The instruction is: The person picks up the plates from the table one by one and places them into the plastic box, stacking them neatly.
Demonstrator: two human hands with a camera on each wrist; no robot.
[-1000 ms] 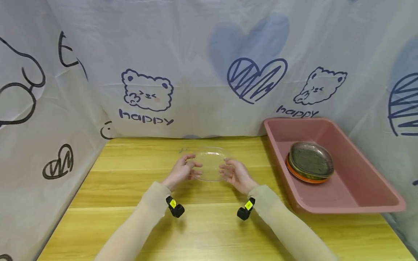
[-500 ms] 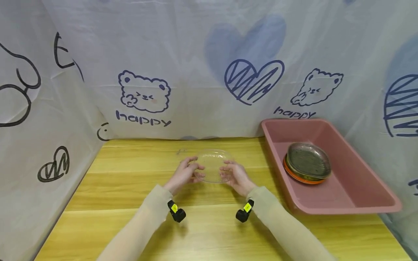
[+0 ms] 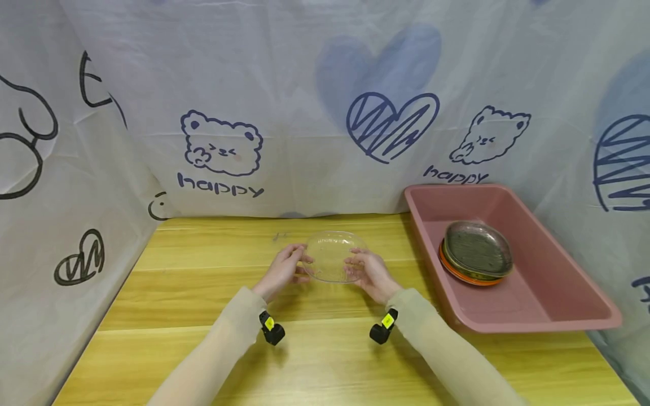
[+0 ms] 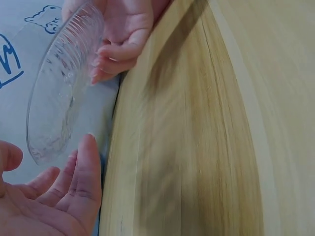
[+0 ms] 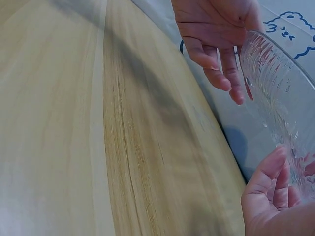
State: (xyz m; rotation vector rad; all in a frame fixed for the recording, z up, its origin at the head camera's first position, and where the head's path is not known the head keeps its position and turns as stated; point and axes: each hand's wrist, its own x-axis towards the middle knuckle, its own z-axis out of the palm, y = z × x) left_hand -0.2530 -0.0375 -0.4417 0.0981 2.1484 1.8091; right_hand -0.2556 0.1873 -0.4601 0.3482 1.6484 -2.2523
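Between both hands, a clear, see-through plate [image 3: 332, 256] with a ribbed rim is held above the wooden table. My left hand [image 3: 281, 270] holds its left edge, with thumb and fingers on either side of the rim. On the opposite edge my right hand [image 3: 373, 273] grips the plate. In the left wrist view the plate [image 4: 64, 88] appears nearly edge-on, the left fingers [image 4: 83, 177] at its lower end. The right wrist view has the right fingers [image 5: 275, 172] bent against the plate [image 5: 280, 93]; part of the plate lies outside that frame.
At the right of the table [image 3: 325, 361] stands a pink plastic tub [image 3: 538, 304]. It contains a stack with a dark, see-through plate [image 3: 477, 248] on top and an orange one [image 3: 459, 273] lower down. A printed cloth [image 3: 299, 124] hangs behind the table and along its sides.
The head view has turned slightly right. Both hands keep hold of the plate over the back middle of the table, with only a slight shift to the right.
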